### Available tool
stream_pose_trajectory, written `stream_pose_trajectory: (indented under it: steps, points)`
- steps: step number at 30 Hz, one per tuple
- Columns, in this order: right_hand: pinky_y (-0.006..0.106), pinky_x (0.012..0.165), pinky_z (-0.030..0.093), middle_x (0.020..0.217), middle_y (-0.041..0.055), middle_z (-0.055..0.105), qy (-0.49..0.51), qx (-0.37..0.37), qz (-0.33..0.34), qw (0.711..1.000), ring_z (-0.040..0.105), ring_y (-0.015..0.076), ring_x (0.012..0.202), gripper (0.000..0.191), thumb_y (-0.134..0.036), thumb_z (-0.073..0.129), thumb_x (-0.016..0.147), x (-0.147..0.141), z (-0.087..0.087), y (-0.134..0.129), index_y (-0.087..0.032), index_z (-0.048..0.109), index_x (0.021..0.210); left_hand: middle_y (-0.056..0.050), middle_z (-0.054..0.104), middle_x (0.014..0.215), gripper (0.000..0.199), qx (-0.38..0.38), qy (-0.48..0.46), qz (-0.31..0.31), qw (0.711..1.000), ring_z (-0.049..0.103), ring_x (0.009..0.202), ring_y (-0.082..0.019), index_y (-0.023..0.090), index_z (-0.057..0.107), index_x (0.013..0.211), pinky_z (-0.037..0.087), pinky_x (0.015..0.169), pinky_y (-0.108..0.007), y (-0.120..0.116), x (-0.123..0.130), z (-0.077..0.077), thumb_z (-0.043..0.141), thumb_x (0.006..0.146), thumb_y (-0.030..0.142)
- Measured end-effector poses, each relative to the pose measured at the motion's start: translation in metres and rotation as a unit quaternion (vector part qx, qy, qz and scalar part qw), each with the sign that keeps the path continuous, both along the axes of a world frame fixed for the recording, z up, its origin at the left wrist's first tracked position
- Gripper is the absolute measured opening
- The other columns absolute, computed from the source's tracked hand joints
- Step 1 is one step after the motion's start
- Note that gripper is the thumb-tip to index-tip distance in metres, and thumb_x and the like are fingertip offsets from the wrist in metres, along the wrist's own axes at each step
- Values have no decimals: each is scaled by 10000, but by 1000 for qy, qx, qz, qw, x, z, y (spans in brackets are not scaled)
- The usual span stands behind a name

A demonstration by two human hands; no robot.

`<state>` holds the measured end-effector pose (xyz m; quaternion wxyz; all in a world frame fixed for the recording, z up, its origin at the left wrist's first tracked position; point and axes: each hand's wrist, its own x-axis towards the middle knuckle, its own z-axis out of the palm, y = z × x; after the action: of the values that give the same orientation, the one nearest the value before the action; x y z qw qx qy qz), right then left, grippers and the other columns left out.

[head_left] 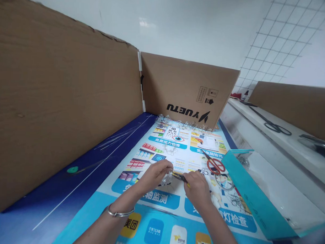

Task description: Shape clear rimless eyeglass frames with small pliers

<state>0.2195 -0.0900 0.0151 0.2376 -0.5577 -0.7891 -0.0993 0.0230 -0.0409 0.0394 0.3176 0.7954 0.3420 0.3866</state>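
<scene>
Over the worktop (50,189), pliers (178,176) are meeting a clear piece (166,179)

Near the middle of a printed sheet (159,211), the left hand (156,172) is holding the clear piece, its fingers pinching together on it. From the right, the right hand (197,189) is gripping the pliers, its fingers wrapping around the handles. The narrow nose is pointing left and reaching the clear piece; whether the jaws are biting on it, I cannot tell. A metal bangle (119,214) is circling the left wrist.

Just beyond the hands, a small clear ornament (169,149) is lying on the sheet. Farther back, a row of clear ornaments (186,125) is running along the foot of the far cardboard panel (164,83). To the right of the hands, red-handled scissors (216,166) are lying with their blades pointing far and left, and a wire coil (224,182) is resting just nearer. Loose wire (236,203) is lying nearer still. At the right edge of the sheet, a teal-sided box (258,196) is standing open. On the left, a small green object (72,169) is lying near the tall cardboard wall (67,93).
</scene>
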Motion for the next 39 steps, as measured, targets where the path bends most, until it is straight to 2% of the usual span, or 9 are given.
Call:
stream_pose_trajectory:
  steps: [6,12,19,24,30,39]
  points:
    - [293,715,332,759,42,566,-7,-26,15,1000,474,183,781,241,-141,498,738,-3,0,-2,-214,586,950,-38,561,768,180,14,-31,-23,999,511,730,-136,178,565,797,388,679,-243,3,-2,3,399,834,234]
    - [307,746,325,793,50,554,6,-11,5,1000,459,186,811,237,-136,472,755,-2,2,-3,-200,577,957,-38,555,775,174,9,-42,-20,999,510,736,-135,175,571,799,386,685,-246,2,-2,5,412,838,235]
    - [313,759,315,794,49,545,-9,-14,14,1000,445,187,818,226,-152,484,757,-2,4,-4,-201,580,956,-39,560,753,175,9,-8,-64,998,501,759,-143,170,576,768,387,714,-258,1,-4,8,439,835,255]
    - [301,742,308,778,40,539,-18,-21,29,999,438,176,798,205,-162,490,762,-2,4,-4,-204,578,943,-38,569,773,161,20,6,-102,995,491,791,-141,159,578,778,387,731,-263,1,-5,7,437,837,207]
    - [295,725,289,743,30,531,-37,-34,38,998,421,175,784,124,-168,503,758,-2,5,-5,-207,579,847,-33,571,759,153,27,32,-139,989,484,781,-135,151,573,784,385,721,-256,1,-5,8,435,841,186]
    - [298,685,253,719,37,512,-82,-22,33,996,400,173,758,130,-144,468,779,-3,7,-5,-197,580,817,-31,568,763,164,48,57,-144,987,473,787,-134,152,554,776,379,742,-260,0,-3,5,414,851,193]
